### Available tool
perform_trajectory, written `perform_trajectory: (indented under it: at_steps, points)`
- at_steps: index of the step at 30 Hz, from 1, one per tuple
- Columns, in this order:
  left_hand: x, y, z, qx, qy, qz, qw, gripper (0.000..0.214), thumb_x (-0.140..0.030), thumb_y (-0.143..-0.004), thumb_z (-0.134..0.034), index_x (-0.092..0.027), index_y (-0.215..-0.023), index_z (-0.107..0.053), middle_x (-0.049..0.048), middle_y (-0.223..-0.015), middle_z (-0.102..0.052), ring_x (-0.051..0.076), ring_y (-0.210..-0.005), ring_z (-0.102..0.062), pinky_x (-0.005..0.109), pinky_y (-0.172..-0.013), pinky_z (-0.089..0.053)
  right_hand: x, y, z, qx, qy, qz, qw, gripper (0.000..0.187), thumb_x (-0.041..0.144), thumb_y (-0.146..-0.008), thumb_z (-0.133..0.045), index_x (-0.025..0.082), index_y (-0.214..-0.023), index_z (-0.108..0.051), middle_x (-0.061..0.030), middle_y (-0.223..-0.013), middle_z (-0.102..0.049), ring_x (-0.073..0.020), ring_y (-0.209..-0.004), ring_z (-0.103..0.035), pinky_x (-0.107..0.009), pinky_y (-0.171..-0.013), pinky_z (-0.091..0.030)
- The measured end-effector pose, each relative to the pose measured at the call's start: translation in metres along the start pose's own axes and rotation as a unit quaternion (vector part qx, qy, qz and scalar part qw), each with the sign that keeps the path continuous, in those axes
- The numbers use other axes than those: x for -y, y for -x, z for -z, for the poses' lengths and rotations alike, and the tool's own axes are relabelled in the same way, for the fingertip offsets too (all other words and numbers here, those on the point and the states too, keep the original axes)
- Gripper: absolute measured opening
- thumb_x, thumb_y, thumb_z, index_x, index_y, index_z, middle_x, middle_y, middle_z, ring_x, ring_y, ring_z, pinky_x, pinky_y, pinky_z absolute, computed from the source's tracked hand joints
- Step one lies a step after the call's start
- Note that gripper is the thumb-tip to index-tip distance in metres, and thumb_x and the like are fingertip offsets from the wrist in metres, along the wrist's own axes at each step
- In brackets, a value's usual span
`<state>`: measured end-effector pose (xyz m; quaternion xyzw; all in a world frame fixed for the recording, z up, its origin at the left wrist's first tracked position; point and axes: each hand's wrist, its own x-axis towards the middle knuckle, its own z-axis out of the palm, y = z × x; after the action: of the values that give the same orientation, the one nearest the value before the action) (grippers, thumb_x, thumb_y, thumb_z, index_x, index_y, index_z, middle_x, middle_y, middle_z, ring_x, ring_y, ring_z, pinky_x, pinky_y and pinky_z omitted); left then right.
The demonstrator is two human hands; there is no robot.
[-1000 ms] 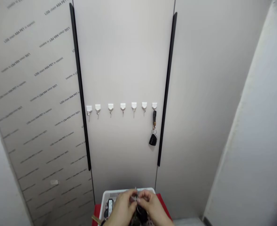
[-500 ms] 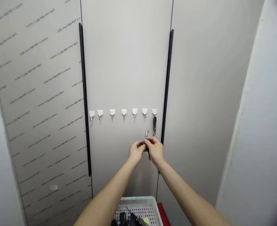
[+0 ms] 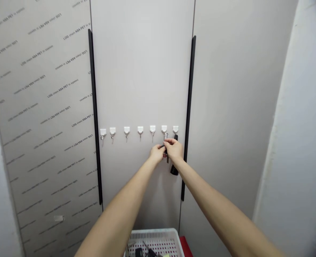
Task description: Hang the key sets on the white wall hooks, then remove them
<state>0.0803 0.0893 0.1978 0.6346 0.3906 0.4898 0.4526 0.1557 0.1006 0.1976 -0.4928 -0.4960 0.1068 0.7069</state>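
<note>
My left hand [image 3: 156,153] and my right hand [image 3: 174,150] are closed together on a keychain [image 3: 167,159], its dark parts mostly hidden between the fingers. The keychain's silver clip [image 3: 166,135] points up at the white hook [image 3: 164,129] second from the right; I cannot tell whether it is on the hook. From the rightmost hook [image 3: 175,129] hangs another set with a black car key [image 3: 174,170], partly covered by my right hand. Several more white hooks [image 3: 140,130] run leftward in a row, with nothing hanging on them.
Below my hands stands a white perforated basket [image 3: 171,232] with dark keys [image 3: 150,250] inside. A red object [image 3: 185,246] lies beside it. Long black handles [image 3: 94,117] edge the pale door panel on both sides. Printed film covers the left panel.
Both hands have risen with the keychain, bringing its clip from below the row of hooks up to the second hook from the right. The view has shifted slightly.
</note>
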Motion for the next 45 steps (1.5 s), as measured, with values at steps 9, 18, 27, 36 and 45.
perform_trajectory:
  at_steps: [9, 18, 27, 36, 45]
  points:
    - [0.014, -0.012, -0.001, -0.018, -0.100, -0.015, 0.995, 0.019, -0.019, -0.071, -0.033, -0.013, -0.077, -0.050, 0.0023, -0.067, -0.055, 0.005, -0.048, -0.049, 0.014, -0.043, -0.035, -0.001, -0.005, -0.002, 0.005, 0.080, 0.009, 0.997, 0.019, 0.023, -0.052, -0.048, 0.015, -0.064, -0.059, -0.0030, -0.061, -0.060, -0.0134, -0.056, -0.053, -0.025, -0.057, -0.040]
    - [0.024, -0.001, 0.012, -0.116, -0.259, -0.026, 0.959, 0.019, -0.018, -0.059, -0.047, -0.021, -0.075, -0.056, 0.0048, -0.078, -0.058, 0.020, -0.078, -0.050, 0.032, -0.067, -0.035, -0.008, 0.004, -0.001, 0.031, 0.123, 0.031, 0.991, 0.021, 0.023, -0.055, -0.045, 0.015, -0.067, -0.060, -0.0044, -0.067, -0.061, -0.0145, -0.061, -0.054, -0.025, -0.058, -0.041]
    - [0.059, 0.033, 0.028, -0.067, -0.286, -0.051, 0.955, 0.023, -0.017, -0.061, -0.045, -0.017, -0.083, -0.054, 0.0025, -0.074, -0.059, 0.012, -0.068, -0.051, 0.022, -0.062, -0.037, -0.025, 0.045, 0.015, 0.021, 0.169, 0.119, 0.978, 0.023, 0.024, -0.060, -0.045, 0.016, -0.076, -0.058, -0.0078, -0.094, -0.052, -0.0182, -0.089, -0.045, -0.033, -0.078, -0.032]
    - [0.161, 0.144, 0.076, 0.071, -0.286, 0.052, 0.954, 0.021, -0.020, -0.062, -0.043, -0.014, -0.078, -0.055, 0.0020, -0.067, -0.057, 0.012, -0.062, -0.050, 0.021, -0.059, -0.037, -0.088, 0.200, 0.038, 0.366, 0.198, 0.048, 0.908, 0.015, 0.019, -0.064, -0.043, 0.018, -0.069, -0.057, -0.0027, -0.071, -0.058, -0.0129, -0.070, -0.050, -0.025, -0.067, -0.037]
    - [0.196, 0.181, 0.087, 0.134, -0.317, 0.100, 0.934, 0.020, -0.021, -0.061, -0.041, -0.015, -0.074, -0.055, 0.0011, -0.069, -0.058, 0.012, -0.064, -0.049, 0.020, -0.058, -0.034, -0.097, 0.234, 0.038, 0.502, 0.244, 0.025, 0.830, 0.019, 0.014, -0.061, -0.042, 0.017, -0.074, -0.056, -0.0040, -0.075, -0.057, -0.0146, -0.075, -0.047, -0.025, -0.070, -0.033]
